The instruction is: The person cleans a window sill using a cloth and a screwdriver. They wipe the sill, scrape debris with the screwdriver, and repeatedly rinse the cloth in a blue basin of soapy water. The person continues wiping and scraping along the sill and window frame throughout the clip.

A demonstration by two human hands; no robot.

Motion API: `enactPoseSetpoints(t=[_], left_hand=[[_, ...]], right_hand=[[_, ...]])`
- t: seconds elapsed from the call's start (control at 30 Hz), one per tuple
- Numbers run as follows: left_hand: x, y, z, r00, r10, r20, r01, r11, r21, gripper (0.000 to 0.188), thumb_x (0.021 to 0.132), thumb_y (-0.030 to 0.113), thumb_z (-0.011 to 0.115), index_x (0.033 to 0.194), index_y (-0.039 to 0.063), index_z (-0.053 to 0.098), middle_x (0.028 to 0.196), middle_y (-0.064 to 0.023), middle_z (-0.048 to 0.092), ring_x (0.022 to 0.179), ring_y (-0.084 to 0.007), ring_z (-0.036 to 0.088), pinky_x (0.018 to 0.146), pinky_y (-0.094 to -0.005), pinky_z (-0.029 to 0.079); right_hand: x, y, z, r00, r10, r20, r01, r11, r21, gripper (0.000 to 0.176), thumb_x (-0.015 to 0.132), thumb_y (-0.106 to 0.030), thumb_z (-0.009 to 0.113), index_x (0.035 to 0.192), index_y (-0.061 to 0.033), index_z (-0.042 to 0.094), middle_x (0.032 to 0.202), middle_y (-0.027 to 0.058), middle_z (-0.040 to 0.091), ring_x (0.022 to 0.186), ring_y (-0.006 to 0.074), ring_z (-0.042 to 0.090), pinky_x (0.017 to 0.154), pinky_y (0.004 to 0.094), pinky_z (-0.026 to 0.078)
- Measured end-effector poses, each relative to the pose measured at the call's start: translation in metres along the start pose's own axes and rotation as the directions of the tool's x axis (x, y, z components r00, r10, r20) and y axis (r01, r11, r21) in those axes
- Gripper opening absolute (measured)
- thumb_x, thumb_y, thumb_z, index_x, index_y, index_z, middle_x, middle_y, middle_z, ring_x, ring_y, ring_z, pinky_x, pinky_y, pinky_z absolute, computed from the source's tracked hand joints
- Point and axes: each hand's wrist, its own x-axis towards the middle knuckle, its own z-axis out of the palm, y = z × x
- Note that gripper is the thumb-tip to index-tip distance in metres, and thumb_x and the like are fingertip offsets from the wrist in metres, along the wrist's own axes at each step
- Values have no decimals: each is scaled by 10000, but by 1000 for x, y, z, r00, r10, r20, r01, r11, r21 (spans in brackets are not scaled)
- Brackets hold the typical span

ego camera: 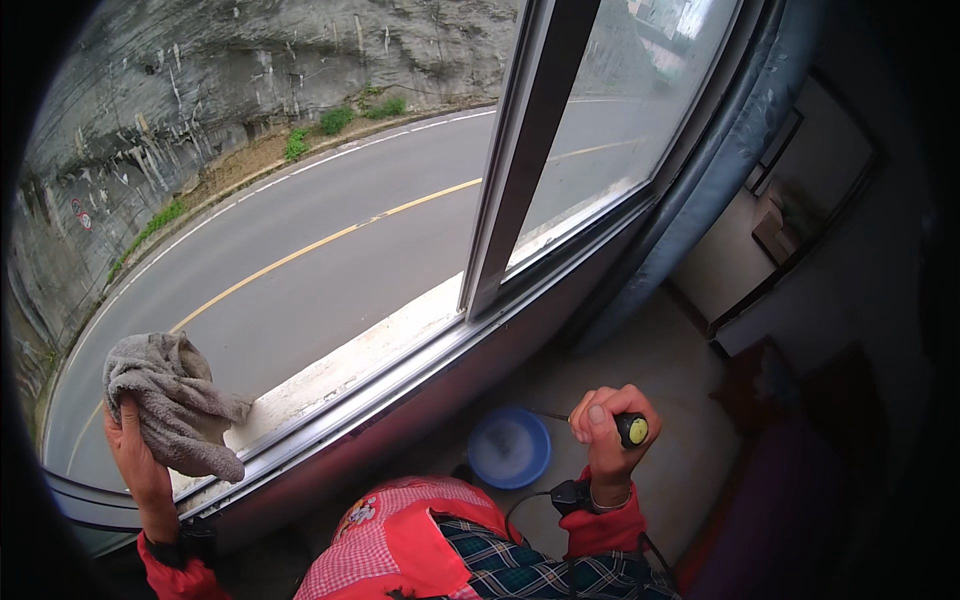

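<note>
My left hand [144,476] grips a grey terry cloth [169,401], bunched up at the open side of a sliding window. The cloth hangs in folds, and its lower end is close to the metal window track [352,405]. In front of my body, my right hand [609,442] is closed around a screwdriver [636,430] with a black and yellow-green handle. Its thin shaft points left, its tip appearing over the rim of a blue plastic basin [474,471] on the floor. Cloudy, foamy liquid fills the basin's bottom.
The dark-framed sliding pane [517,172] stands to the right of the opening. Outside lies a road [315,217] below a rock wall [247,67]. A blue-grey curtain [720,172] hangs at the right. A cable [517,506] runs from my right wrist.
</note>
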Motion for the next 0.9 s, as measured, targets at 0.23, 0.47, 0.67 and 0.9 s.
enactPoseSetpoints(t=[0.23,0.47,0.67,0.9], left_hand=[[-10,-9,139,955,1,296,39,991,-129,455,1093,217,589,1482,-1,496,1328,-79,654,1188,-163,626,1060,-326,488],[-27,-77,305,654,-132,745,33,989,146,457,968,-32,613,1419,38,585,1268,-113,702,1178,-203,654,1011,-320,501],[-36,-147,427,667,312,676,-473,879,61,624,871,-116,581,1467,59,522,1273,-247,622,1152,-466,610,1005,-463,494],[-20,-188,444,106,96,990,-921,385,62,777,844,243,787,1539,170,447,1477,-230,501,1274,-386,538,1051,-488,422]], right_hand=[[-16,-4,-17,989,21,-147,-23,1000,-13,199,927,58,597,787,-9,471,631,70,505,539,125,476,504,288,410],[-38,-8,-42,953,5,-302,-21,999,-50,261,968,21,576,781,-44,407,622,62,487,537,121,460,488,284,390],[-63,-13,-62,900,-13,-436,-33,995,-96,267,982,-8,583,796,-50,396,627,50,476,531,113,439,487,283,391],[-80,-15,-70,844,-34,-535,-79,979,-187,277,971,6,584,782,-50,389,601,38,463,528,122,454,485,287,392]])
